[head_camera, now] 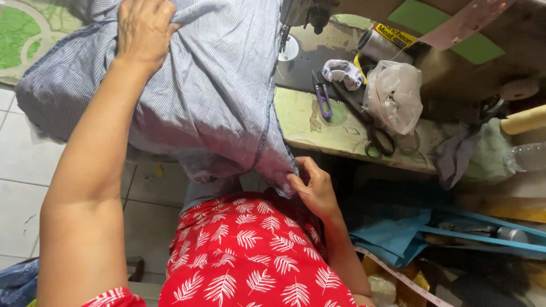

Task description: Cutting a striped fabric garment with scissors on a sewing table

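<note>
Left hand [143, 31] grips the striped garment [210, 96] bunched; right hand [311, 185] pinches its hem corner (below the tabletop [341, 133] edge). Risk: hem slipping from that light pinch.

Garment [216, 96]: thin woven cloth, blue-and-white pinstripe, matt, creased. Worktop [307, 122]: worn painted wood, scuffed and stained. Scissors [369, 128]: dark metal, dull. Thread snips [322, 96]: purple plastic handles, metal blades. Bag [393, 96]: clear crinkled plastic, glossy. Floor [23, 170]: pale smooth tiles. Tape measure [398, 276]: flexible, matt. Clothing on the lap [250, 256]: red printed cloth, soft.
</note>
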